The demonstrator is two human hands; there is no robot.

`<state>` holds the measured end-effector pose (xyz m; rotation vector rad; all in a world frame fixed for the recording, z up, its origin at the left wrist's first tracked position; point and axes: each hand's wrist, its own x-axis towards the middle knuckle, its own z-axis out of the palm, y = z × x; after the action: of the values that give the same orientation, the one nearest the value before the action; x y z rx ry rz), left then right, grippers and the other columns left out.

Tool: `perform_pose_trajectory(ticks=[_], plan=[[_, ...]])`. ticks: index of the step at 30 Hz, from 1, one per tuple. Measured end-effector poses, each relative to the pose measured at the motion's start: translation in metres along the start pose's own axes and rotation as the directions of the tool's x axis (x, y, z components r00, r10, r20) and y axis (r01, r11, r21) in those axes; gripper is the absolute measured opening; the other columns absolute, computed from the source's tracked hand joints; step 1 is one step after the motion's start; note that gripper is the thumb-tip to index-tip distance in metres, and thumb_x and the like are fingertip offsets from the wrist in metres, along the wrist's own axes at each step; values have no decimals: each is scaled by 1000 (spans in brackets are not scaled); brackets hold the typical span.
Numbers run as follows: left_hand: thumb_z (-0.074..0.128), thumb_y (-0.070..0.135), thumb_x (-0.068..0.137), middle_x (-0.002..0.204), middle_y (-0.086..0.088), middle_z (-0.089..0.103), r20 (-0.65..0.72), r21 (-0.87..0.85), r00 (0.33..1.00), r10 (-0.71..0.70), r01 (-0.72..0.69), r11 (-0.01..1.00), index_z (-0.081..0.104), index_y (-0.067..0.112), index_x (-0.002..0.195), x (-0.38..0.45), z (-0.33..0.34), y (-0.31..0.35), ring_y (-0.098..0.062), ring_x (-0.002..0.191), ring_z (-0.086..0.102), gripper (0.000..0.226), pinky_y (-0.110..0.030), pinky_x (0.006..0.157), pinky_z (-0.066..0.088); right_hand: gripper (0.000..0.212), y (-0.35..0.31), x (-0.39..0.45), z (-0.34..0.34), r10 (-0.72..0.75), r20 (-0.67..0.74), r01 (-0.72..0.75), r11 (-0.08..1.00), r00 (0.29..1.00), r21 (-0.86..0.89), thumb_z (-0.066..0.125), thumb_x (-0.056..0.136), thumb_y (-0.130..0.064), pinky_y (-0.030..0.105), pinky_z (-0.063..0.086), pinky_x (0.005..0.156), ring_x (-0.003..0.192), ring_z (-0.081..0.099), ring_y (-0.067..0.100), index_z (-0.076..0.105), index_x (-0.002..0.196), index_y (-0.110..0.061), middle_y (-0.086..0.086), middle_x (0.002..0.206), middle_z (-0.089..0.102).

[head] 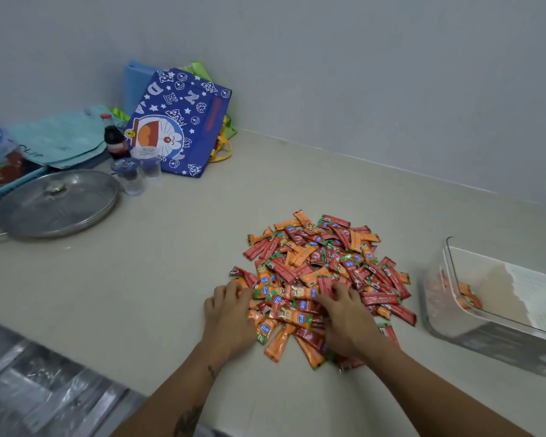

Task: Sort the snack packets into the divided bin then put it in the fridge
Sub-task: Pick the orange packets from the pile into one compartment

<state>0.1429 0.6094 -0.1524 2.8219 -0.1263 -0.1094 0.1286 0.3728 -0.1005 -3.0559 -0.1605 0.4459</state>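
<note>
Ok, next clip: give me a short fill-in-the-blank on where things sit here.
1. Both hands, left hand and right hand, rest on the pile of ____ and red packets.
2. The clear bin stands to the ____ of the pile.
3. The pan lid lies in front of a blue ____ bag.

Missing: orange; right; cartoon
</note>
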Motion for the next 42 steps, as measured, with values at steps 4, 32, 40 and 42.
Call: perform_pose_trajectory(ticks=[4,32,40,42], plan=[[54,41,85,152,-1,19,21,-20,995,-93,94,995,24,35,148,2,2,3,-25,140,16,70,-41,113,20,49,-20,8,-7,-72,-144,68,997,987,-34,49,85,-34,43,40,100,122,39,28,51,134,-27,7,132,42],[55,29,88,142,2,42,-59,131,978,200,-191,973,52,29,118,-2,8,-38,-26,120,44,30,-40,92,40,50,-60,10,25,-334,25,334,929,942,-161,60,89,-24,42,42,92,116,43,29,42,135,-17,11,134,40],[63,25,82,94,1,51,-208,187,947,244,-206,960,54,21,93,-9,17,-39,-23,79,48,15,-34,62,41,31,-63,15,-5,-431,-60,424,900,900,-104,52,83,-13,36,37,77,102,47,28,53,113,-13,9,113,60],[66,18,78,91,1,51,-214,143,946,244,-217,966,53,20,92,-10,17,-39,-21,77,47,18,-33,61,42,38,-68,16,-5,-429,-29,423,898,903,-119,54,85,-16,38,39,79,103,49,28,48,122,-15,9,116,61]])
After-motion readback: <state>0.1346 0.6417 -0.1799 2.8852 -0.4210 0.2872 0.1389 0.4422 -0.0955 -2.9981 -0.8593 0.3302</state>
